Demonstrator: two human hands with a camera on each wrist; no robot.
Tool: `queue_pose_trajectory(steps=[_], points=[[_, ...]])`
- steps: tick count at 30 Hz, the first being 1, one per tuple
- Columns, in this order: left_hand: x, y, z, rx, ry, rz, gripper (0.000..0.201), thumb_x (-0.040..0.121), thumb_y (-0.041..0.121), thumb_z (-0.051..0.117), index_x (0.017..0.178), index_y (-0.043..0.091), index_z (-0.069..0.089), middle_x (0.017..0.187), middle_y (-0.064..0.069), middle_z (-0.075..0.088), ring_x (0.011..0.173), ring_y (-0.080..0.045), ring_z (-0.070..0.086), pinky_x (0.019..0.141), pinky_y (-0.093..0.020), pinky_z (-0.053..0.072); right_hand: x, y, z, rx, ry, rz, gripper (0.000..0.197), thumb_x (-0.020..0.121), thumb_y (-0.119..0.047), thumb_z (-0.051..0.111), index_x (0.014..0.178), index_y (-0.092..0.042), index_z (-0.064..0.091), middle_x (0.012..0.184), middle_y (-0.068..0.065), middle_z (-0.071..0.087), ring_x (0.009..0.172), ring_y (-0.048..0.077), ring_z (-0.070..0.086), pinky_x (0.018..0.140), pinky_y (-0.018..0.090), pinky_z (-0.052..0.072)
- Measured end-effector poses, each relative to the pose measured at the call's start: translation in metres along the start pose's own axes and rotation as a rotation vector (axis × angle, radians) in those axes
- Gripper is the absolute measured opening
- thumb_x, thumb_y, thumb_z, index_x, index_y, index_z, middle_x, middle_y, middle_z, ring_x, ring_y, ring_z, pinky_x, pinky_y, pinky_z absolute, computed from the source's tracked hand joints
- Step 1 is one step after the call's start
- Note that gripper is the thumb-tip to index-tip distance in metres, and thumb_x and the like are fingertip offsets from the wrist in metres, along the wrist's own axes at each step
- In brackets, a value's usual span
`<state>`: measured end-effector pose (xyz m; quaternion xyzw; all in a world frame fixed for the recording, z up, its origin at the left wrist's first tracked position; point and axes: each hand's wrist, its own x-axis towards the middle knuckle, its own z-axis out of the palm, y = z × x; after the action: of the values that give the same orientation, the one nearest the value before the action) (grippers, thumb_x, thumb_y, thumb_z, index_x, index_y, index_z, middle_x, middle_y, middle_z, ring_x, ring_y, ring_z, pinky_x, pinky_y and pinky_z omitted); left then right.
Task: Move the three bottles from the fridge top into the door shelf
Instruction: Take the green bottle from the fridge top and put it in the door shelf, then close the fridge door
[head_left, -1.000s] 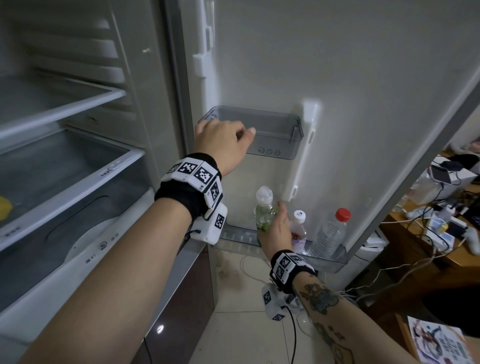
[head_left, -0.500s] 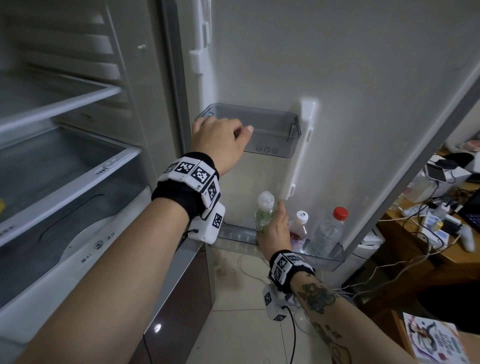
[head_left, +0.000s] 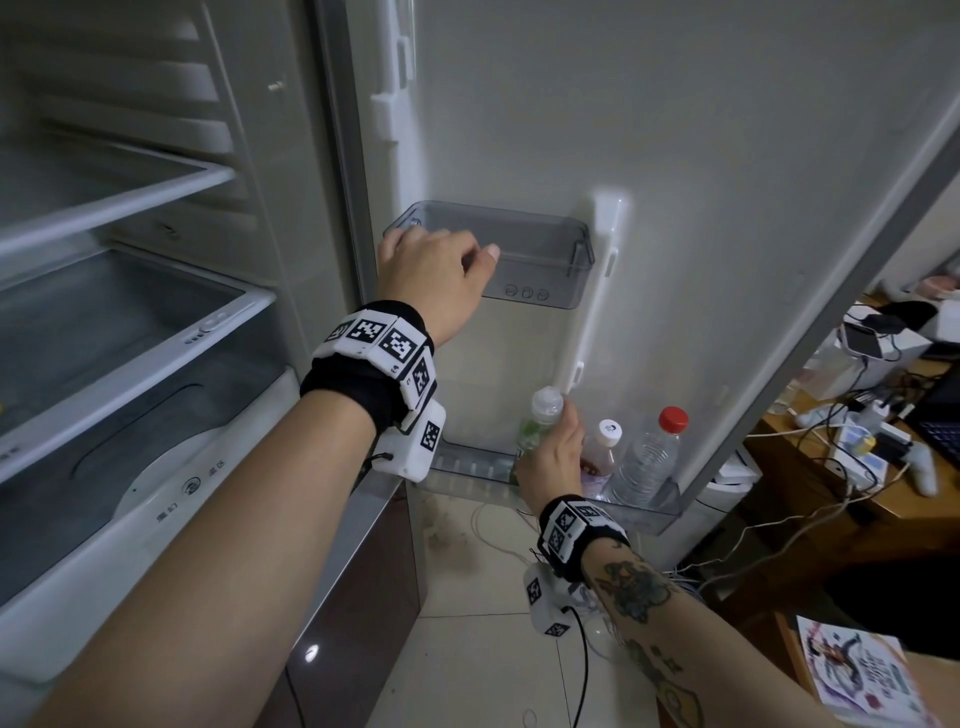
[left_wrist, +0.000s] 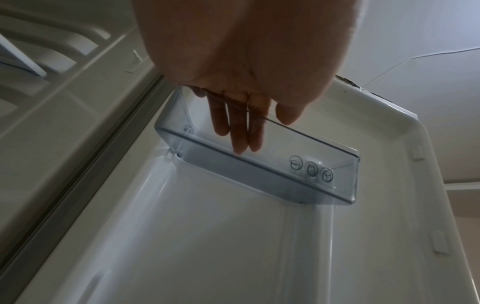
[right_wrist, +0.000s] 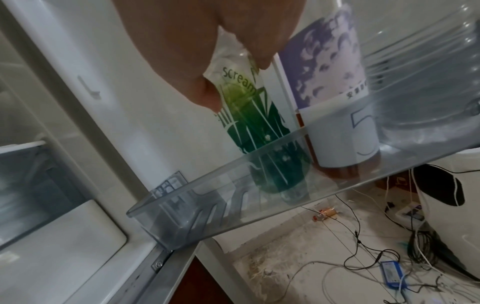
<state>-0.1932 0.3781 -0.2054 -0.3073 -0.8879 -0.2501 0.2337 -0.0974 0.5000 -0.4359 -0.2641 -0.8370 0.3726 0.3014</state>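
Observation:
Three bottles stand in the clear lower door shelf (head_left: 644, 514) (right_wrist: 221, 205). My right hand (head_left: 553, 457) (right_wrist: 233, 80) grips the leftmost one, a green-labelled bottle (head_left: 527, 434) (right_wrist: 259, 131) with a pale cap, around its upper body; its base sits inside the shelf. Beside it stand a white-capped bottle (head_left: 602, 452) with a purple label (right_wrist: 332, 82) and a clear red-capped bottle (head_left: 649, 457) (right_wrist: 428, 92). My left hand (head_left: 431, 265) (left_wrist: 262, 129) holds the front wall of the upper door bin (head_left: 540, 265) (left_wrist: 311, 164), fingers inside and thumb outside.
The open fridge body with glass shelves (head_left: 119, 208) and a drawer (head_left: 130, 467) fills the left. A desk (head_left: 857, 467) cluttered with cables and devices stands behind the door at right. Cables lie on the tiled floor (right_wrist: 324, 267). A booklet (head_left: 857, 670) lies at lower right.
Both hands stay where they were: the right keeps its grip on the green-labelled bottle in the lower shelf, the left stays on the upper bin. Only the view shifts slightly.

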Motion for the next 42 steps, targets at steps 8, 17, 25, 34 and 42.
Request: queue_pose_trajectory(steps=[8, 17, 25, 34, 42], points=[[0.0, -0.001, 0.004, 0.0, 0.028, 0.012, 0.046, 0.095, 0.045, 0.034, 0.086, 0.012, 0.066, 0.086, -0.007, 0.068, 0.097, -0.03, 0.054, 0.098, -0.036, 0.024, -0.003, -0.011, -0.024, -0.016, -0.072, -0.158, 0.09, 0.071, 0.013, 0.062, 0.148, 0.0, 0.018, 0.149, 0.024, 0.015, 0.137, 0.04, 0.026, 0.113, 0.032, 0.018], [-0.005, 0.011, 0.001, -0.048, 0.095, -0.057, 0.036, 0.091, 0.045, 0.044, 0.085, 0.017, 0.066, 0.092, -0.005, 0.07, 0.1, -0.029, 0.055, 0.104, -0.038, 0.023, -0.001, -0.027, -0.088, 0.055, 0.018, -0.218, 0.068, 0.081, -0.01, 0.066, 0.14, -0.007, 0.031, 0.139, 0.013, 0.029, 0.131, 0.024, 0.034, 0.115, 0.019, 0.019], [-0.014, 0.075, -0.01, -0.083, 0.122, 0.017, 0.032, 0.084, 0.039, 0.056, 0.107, 0.018, 0.059, 0.115, -0.002, 0.06, 0.116, -0.023, 0.05, 0.1, -0.036, 0.026, 0.031, -0.023, -0.179, 0.243, 0.303, -0.079, 0.055, 0.089, -0.023, 0.064, 0.135, -0.009, 0.035, 0.13, 0.006, 0.03, 0.123, 0.018, 0.036, 0.11, 0.044, 0.036], [-0.012, 0.158, -0.008, -0.055, 0.058, 0.101, 0.029, 0.08, 0.029, 0.057, 0.108, 0.02, 0.058, 0.115, 0.0, 0.059, 0.115, -0.023, 0.048, 0.098, -0.036, 0.028, 0.103, 0.02, -0.285, 0.358, 0.426, 0.346, 0.056, 0.099, -0.036, 0.046, 0.144, -0.005, 0.036, 0.148, 0.018, 0.034, 0.135, 0.03, 0.035, 0.109, 0.037, 0.026], [0.002, 0.192, 0.0, 0.147, 0.01, -0.016, 0.04, 0.08, 0.03, 0.055, 0.118, 0.018, 0.055, 0.121, -0.007, 0.057, 0.118, -0.028, 0.047, 0.099, -0.04, 0.028, 0.155, 0.029, -0.298, 0.623, 0.14, 0.448, 0.06, 0.104, -0.046, 0.025, 0.149, -0.008, 0.034, 0.155, 0.012, 0.034, 0.141, 0.026, 0.033, 0.109, 0.027, 0.02]])
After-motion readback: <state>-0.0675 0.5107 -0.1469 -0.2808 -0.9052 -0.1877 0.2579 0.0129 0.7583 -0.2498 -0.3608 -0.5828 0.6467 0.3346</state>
